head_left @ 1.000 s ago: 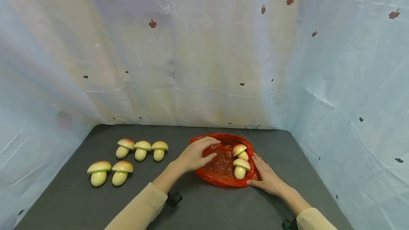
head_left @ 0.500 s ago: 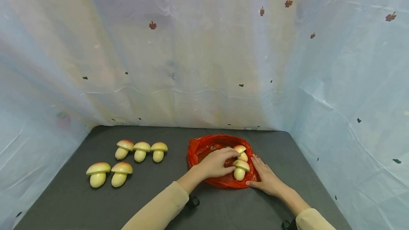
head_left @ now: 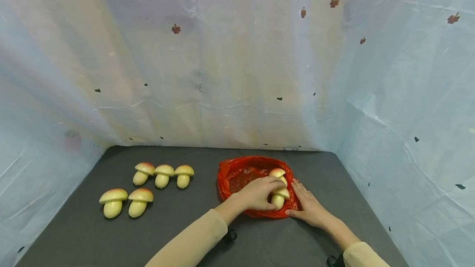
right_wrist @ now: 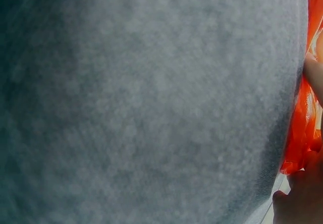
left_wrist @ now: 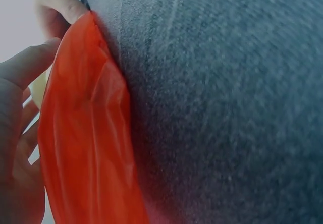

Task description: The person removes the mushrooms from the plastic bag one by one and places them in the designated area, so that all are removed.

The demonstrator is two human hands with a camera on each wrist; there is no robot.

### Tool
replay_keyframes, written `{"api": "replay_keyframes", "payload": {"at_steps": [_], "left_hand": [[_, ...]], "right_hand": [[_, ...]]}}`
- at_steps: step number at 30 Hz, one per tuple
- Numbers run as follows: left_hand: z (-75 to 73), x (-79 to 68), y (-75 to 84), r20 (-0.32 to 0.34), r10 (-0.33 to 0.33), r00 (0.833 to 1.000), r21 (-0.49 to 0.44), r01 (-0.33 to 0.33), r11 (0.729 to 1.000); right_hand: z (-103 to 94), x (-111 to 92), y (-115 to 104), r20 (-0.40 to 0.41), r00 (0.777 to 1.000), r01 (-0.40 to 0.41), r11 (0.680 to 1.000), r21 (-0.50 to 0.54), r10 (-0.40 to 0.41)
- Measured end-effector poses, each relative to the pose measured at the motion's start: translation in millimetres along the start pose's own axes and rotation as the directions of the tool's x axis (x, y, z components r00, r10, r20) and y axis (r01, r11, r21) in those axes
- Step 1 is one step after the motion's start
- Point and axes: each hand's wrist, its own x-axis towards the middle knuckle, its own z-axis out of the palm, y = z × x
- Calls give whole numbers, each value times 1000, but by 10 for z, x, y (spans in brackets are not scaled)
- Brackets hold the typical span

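A red plastic bag [head_left: 226, 176] lies with its mouth spread wide on the dark table. Inside, at its right side, are two toy mushrooms with pale stems, a farther one [head_left: 277, 172] and a nearer one [head_left: 276, 202]. My left hand [head_left: 259, 193] reaches in over the left part of the bag and grips the nearer mushroom, thumb at its stem and fingers over its cap. Along the bag's right rim rests my right hand [head_left: 312, 208], fingers extended and thumb at the front edge. The left wrist view shows the bag's red wall [left_wrist: 91, 123] beside my thumb.
Several more toy mushrooms stand on the left of the table [head_left: 185, 226]: a back row with one mushroom [head_left: 183, 177] at its right end, and a front pair including a larger one [head_left: 113, 204]. A patterned curtain [head_left: 222, 73] surrounds the table's back and sides.
My left hand has moved right, from over the bag's left side to the nearer mushroom, and its fingers have closed round it. The right hand has stayed on the rim.
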Motion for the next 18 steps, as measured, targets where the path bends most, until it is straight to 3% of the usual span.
{"api": "replay_keyframes", "payload": {"at_steps": [18], "left_hand": [[104, 40, 32, 4, 31, 999, 51, -32, 998]], "right_hand": [[2, -4, -14, -5, 1000, 3, 1000, -11, -3]]}}
